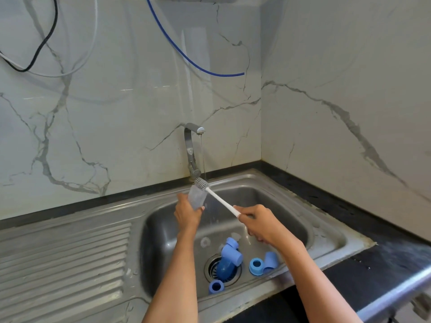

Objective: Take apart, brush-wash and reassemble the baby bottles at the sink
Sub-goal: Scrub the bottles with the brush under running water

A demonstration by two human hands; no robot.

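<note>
Under the running tap (194, 145), left hand (187, 214) grips a clear bottle (196, 198) mouth-up to catch water, right hand (262, 226) clamps the brush (217, 197) handle, head at the mouth; blue caps and rings (256, 265) wait in the steel sink (314, 206), dark table, marble corner walls.

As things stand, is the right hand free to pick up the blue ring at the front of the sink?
Probably not yet: the right hand grips the brush, though nothing covers the blue ring.
</note>
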